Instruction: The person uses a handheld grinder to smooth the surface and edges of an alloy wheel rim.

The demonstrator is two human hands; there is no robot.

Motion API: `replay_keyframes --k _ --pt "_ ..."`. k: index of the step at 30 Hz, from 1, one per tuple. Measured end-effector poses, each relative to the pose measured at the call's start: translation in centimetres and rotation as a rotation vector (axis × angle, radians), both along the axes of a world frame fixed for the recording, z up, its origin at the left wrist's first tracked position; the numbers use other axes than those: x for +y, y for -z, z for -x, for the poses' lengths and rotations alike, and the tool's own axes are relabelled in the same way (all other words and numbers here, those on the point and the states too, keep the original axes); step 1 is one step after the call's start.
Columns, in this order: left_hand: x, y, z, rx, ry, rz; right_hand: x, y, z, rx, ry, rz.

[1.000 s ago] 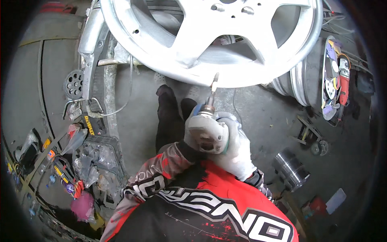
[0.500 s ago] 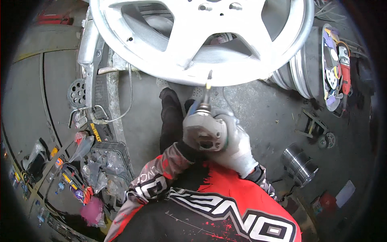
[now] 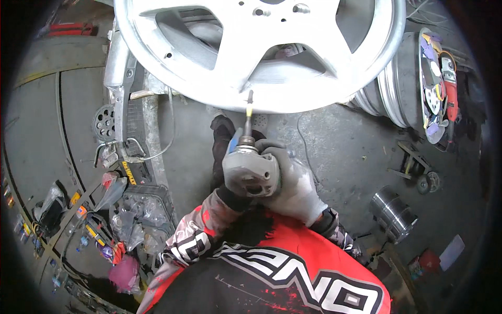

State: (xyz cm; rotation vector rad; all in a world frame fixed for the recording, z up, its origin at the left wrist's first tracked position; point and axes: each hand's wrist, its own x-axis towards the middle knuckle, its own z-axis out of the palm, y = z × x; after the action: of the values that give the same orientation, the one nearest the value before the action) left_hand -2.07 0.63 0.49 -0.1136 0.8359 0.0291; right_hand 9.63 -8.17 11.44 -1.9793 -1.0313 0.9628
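1. Head view: silver-white spoked metal wheel (image 3: 238, 36) fills the top, ahead of the person, cut off by the frame edge. Its support isn't clear.
2. Right grip (image 3: 294, 187), a white-grey gloved hand, is wrapped firmly round the right side of a grey rounded power tool (image 3: 250, 172), fingers curled over the top.
3. Left grip (image 3: 236, 142) is clasped on the tool's left side; just a blue-and-grey gloved finger shows by the collar, rest hidden.
4. Narrow metal shaft with yellow band and dark tip (image 3: 249, 109) points away from the person; tip overlaps the wheel's near rim, just below a spoke base. Contact or spinning: cannot tell.
5. Progress, judged: looks mid-way. Most of the wheel face reads pale and even; a small greyer patch by the spoke base near the tip may be left. Glare hides finish, so remaining amount unclear.
6. Right side: red-and-grey angle grinder (image 3: 449, 90) beside coloured pads on an oval board; silver ribbed wheel barrel (image 3: 391, 97); shiny metal cylinder (image 3: 393, 215) on the grey floor (image 3: 340, 152).
7. Left side: dark crate with clear plastic bags (image 3: 137, 212), pink bundle (image 3: 124, 275).
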Motion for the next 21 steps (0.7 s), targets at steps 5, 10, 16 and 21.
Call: replay_keyframes --k 5,10,16,21 --pt "-2.6 3.1 -1.6 -0.472 -0.249 0.325 -1.6 -1.4 -0.6 -0.141 0.026 0.090" --pt "-3.5 2.4 -1.9 -0.221 -0.149 0.349 -2.0 -0.7 -0.5 -0.186 0.015 0.168" --pt "0.4 1.0 0.3 -0.349 -0.238 0.475 0.1 0.3 0.5 -0.097 -0.043 0.034" --pt "0.5 -0.1 -0.5 -0.153 -0.234 0.236 0.2 0.2 0.4 -0.072 0.004 0.003"
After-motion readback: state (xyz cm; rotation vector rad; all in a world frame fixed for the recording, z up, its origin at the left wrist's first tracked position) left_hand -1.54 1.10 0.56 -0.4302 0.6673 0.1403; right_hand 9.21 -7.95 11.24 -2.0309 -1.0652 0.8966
